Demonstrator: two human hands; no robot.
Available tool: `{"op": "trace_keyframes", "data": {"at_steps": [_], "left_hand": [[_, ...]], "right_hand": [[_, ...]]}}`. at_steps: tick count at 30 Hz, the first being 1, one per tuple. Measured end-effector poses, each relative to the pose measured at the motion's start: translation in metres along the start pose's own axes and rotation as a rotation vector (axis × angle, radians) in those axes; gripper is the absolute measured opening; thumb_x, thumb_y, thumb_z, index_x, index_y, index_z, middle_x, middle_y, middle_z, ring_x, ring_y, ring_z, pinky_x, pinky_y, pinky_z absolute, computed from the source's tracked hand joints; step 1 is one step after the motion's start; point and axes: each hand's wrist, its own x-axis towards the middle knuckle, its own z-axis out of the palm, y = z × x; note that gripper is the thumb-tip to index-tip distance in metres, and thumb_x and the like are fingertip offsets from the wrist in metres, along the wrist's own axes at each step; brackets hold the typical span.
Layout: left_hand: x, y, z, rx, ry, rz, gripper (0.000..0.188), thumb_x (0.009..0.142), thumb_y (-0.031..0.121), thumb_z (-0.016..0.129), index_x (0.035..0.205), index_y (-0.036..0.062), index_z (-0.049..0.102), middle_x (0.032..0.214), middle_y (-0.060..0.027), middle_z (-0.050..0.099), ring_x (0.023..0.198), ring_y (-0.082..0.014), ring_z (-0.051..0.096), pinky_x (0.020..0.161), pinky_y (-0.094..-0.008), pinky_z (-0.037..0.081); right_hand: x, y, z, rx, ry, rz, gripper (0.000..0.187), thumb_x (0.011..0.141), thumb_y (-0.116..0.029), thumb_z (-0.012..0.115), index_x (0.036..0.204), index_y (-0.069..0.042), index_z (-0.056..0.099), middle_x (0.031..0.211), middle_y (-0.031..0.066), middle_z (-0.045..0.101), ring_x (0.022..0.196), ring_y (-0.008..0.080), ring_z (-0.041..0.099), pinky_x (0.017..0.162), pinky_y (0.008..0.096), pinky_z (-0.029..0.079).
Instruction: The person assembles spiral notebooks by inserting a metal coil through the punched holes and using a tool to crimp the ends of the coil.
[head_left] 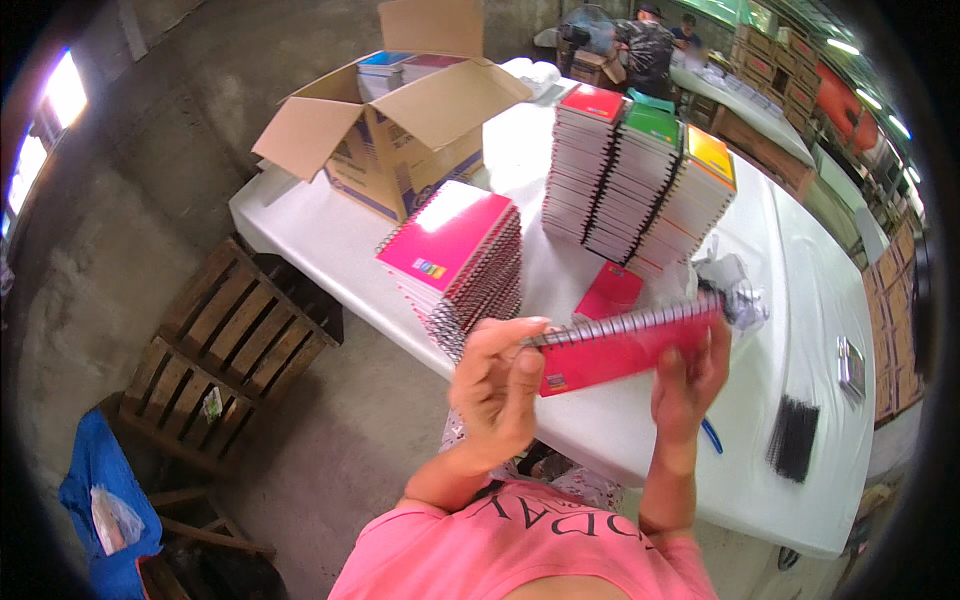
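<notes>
Between my hands, above the table's near edge, a spiral notebook with a magenta cover (625, 353) is held tilted, its black coil along the top. My left hand (497, 385) pinches the coil's left end. My right hand (692, 378) grips the other end, thumb on the cover. Just beyond my left hand stands a stack of pink spiral notebooks (450, 240). Another magenta notebook (608, 290) lies on the table behind the held one, partly hidden by it. Farther back rise tall stacks of notebooks topped red (592, 103), green (652, 123) and yellow (709, 153).
An open cardboard box (400, 150) with notebooks inside stands at the table's (300, 215) far left. Crumpled clear plastic (735, 290), a bundle of black coils (793, 440) and a blue tool handle (711, 436) lie right. Wooden slatted furniture (230, 350) stands left. Other people (648, 50) are at the back.
</notes>
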Motion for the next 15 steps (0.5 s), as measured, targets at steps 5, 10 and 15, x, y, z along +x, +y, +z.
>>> {"op": "trace_keyframes", "data": {"at_steps": [5, 10, 15], "left_hand": [[0.072, 0.014, -0.048, 0.567, 0.192, 0.18, 0.021, 0.083, 0.005, 0.065, 0.104, 0.0015, 0.063, 0.089, -0.0085, 0.065, 0.083, -0.0157, 0.059, 0.074, -0.0275, 0.044], [0.083, -0.019, -0.097, 0.672, 0.223, 0.111, 0.037, 0.093, 0.034, 0.054, 0.114, 0.0045, 0.06, 0.112, -0.0115, 0.059, 0.107, -0.0201, 0.052, 0.092, -0.0353, 0.038], [0.081, -0.061, -0.096, 0.311, 0.121, -0.199, 0.071, 0.092, 0.061, 0.03, 0.133, 0.0038, 0.043, 0.12, -0.0128, 0.052, 0.114, -0.0199, 0.047, 0.098, -0.0343, 0.034]], "right_hand": [[0.106, -0.013, 0.115, 0.273, -0.204, 0.202, 0.043, 0.075, -0.009, 0.075, 0.114, -0.003, 0.058, 0.089, 0.0038, 0.064, 0.082, 0.0065, 0.057, 0.069, 0.0191, 0.043], [0.163, 0.016, 0.163, 0.859, -0.091, 0.415, 0.041, 0.086, -0.02, 0.066, 0.122, -0.008, 0.052, 0.103, 0.0008, 0.061, 0.093, 0.0135, 0.055, 0.079, 0.0303, 0.045], [0.201, 0.005, 0.18, 0.311, -0.682, 0.01, 0.036, 0.083, -0.012, 0.058, 0.119, -0.007, 0.053, 0.083, 0.0024, 0.058, 0.078, 0.0087, 0.054, 0.071, 0.0234, 0.043]]}}
